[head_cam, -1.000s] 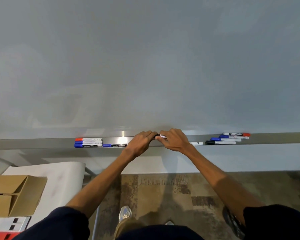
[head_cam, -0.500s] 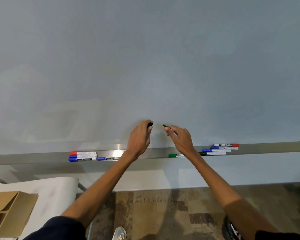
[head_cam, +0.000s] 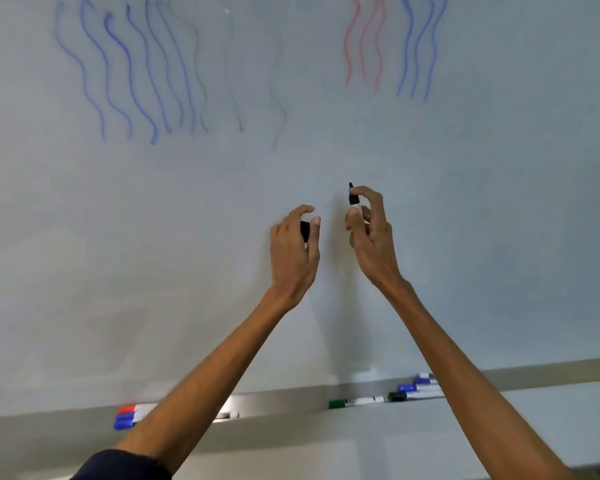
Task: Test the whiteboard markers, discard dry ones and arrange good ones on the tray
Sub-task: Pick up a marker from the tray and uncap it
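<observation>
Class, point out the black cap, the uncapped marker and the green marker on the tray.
Black cap (head_cam: 305, 231): head view, its visible side.
Uncapped marker (head_cam: 353, 199): head view, black collar below the tip.
Green marker (head_cam: 356, 401): head view, white barrel.

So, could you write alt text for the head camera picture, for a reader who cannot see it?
In front of a whiteboard, the right hand holds an uncapped black marker tip up, while the left hand holds its black cap. Wavy blue, grey and red test lines mark the board above; more markers lie on the tray below.
</observation>
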Available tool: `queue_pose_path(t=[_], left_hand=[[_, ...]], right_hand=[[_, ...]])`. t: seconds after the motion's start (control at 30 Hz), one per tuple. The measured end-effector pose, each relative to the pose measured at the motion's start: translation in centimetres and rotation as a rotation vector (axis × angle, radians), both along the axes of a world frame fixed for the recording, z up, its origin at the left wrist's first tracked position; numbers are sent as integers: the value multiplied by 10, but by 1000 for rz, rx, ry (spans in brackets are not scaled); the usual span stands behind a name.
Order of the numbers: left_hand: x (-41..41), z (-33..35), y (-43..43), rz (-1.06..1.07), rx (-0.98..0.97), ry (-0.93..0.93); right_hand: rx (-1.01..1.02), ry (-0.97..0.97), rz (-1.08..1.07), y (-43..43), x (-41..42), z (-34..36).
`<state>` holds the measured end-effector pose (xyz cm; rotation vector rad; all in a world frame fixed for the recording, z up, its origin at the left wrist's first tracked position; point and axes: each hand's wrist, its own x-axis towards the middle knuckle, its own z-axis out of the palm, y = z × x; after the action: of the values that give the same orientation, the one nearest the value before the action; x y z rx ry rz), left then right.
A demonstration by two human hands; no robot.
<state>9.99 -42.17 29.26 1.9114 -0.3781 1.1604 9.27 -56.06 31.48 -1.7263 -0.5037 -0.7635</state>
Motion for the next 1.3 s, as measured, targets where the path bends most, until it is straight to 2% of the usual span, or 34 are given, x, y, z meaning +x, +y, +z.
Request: queue_pose_path(t=[0.13, 0.23, 0.33, 0.53, 0.77, 0.93, 1.17, 1.3], left_hand=[[12, 44, -9, 19, 69, -174], [25, 75, -10, 149, 142, -287], [34, 110, -6, 209, 165, -343], [46, 181, 6, 256, 203, -409], [58, 265, 45, 427, 348, -449], [64, 279, 60, 507, 412, -419], [66, 279, 69, 558, 463, -402], [67, 278, 70, 572, 471, -397]], right_hand=[[66, -54, 72, -2, 4, 48], [167, -50, 162, -3, 5, 81], [211, -94, 269, -6, 1, 113], [138, -168, 311, -3, -4, 170], [217, -217, 298, 17, 3, 215], [379, -245, 260, 30, 17, 231], [258, -360, 91, 40, 37, 232], [256, -367, 82, 37, 40, 224]])
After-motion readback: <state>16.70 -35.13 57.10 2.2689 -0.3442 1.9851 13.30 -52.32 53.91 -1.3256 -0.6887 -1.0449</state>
